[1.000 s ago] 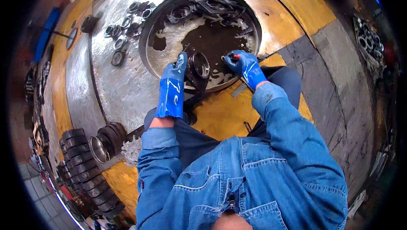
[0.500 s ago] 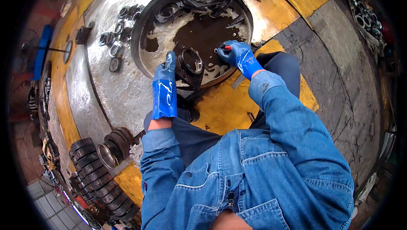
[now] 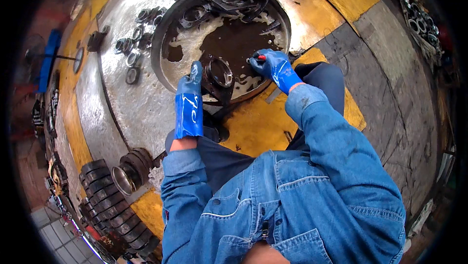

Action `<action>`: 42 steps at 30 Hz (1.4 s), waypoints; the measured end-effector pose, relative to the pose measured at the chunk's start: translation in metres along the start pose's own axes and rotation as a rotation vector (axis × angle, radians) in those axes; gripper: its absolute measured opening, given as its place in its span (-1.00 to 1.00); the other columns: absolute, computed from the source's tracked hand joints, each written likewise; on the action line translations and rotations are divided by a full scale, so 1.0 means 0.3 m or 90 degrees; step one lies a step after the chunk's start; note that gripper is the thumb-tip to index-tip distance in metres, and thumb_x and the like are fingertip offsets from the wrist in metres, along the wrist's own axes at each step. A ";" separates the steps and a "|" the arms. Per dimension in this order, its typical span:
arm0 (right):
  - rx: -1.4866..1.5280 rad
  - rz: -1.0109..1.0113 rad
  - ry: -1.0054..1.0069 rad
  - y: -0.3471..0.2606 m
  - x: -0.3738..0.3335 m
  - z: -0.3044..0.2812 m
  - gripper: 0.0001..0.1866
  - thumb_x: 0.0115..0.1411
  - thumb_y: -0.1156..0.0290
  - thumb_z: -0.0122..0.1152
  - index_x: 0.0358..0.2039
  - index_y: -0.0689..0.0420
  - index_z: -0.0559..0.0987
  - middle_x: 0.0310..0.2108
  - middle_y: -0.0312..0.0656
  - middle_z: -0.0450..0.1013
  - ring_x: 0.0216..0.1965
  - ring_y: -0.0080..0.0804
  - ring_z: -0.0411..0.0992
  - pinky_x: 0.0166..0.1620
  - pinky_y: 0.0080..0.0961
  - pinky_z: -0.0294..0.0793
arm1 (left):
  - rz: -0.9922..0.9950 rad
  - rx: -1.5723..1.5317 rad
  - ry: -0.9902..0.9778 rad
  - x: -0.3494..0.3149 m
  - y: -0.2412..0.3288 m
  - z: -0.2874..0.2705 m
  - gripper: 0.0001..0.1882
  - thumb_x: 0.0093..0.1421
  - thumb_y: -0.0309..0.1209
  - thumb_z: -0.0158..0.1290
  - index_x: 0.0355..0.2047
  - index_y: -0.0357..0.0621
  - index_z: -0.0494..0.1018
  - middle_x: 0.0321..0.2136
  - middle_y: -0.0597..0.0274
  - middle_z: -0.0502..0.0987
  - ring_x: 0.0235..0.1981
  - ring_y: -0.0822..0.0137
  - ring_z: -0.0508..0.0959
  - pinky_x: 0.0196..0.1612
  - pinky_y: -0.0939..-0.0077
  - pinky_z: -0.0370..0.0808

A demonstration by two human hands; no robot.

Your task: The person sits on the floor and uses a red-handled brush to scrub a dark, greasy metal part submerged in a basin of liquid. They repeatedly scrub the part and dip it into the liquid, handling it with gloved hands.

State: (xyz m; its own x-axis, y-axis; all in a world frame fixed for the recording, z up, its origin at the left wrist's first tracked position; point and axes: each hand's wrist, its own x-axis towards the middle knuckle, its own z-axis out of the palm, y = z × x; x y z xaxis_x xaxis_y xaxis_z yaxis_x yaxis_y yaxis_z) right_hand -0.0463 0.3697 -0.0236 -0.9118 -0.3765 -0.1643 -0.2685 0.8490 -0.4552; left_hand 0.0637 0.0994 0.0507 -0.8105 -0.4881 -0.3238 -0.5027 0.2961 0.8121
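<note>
My left hand (image 3: 190,81), in a blue rubber glove, is closed on the left edge of a dark, wet metal flange (image 3: 218,91) with a round ringed opening. It holds the flange tilted over the near side of a round metal tub (image 3: 157,45). To the right of the flange, my right hand (image 3: 274,64), gloved the same way, is closed around a small tool with a red handle (image 3: 262,58). The tool's working end cannot be made out. Brown liquid with pale foam (image 3: 234,37) lies in the tub. More dark flange parts (image 3: 236,2) are piled at its far side.
Several small metal rings (image 3: 131,59) lie on the metal floor left of the tub. Nearer on the left are a stack of dark discs (image 3: 109,205) and a cup-shaped metal part (image 3: 124,179). More rings (image 3: 419,23) sit at the far right. My bent legs flank the tub's near side.
The flange has tipped slightly, and my right hand with the red-handled tool has shifted a very little. Both hands keep their hold.
</note>
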 end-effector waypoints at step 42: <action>0.091 -0.068 0.172 0.058 0.001 0.087 -0.72 0.20 0.00 0.35 -0.31 -0.08 0.70 -0.34 -0.07 0.65 -0.30 0.05 0.62 -0.21 0.00 0.59 | 0.368 0.311 0.027 0.663 0.355 0.077 -0.35 0.23 0.10 0.26 0.08 -0.20 0.62 -0.06 -0.10 0.69 -0.02 -0.03 0.69 0.09 0.17 0.57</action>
State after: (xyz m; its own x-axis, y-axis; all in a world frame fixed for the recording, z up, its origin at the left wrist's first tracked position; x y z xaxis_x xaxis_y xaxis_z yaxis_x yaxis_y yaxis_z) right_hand -0.0431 0.3748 -0.0545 -0.9354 -0.3326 0.1201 -0.3382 0.7420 -0.5789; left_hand -0.1580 0.0529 0.0617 -0.9781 -0.1728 0.1157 -0.0850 0.8400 0.5359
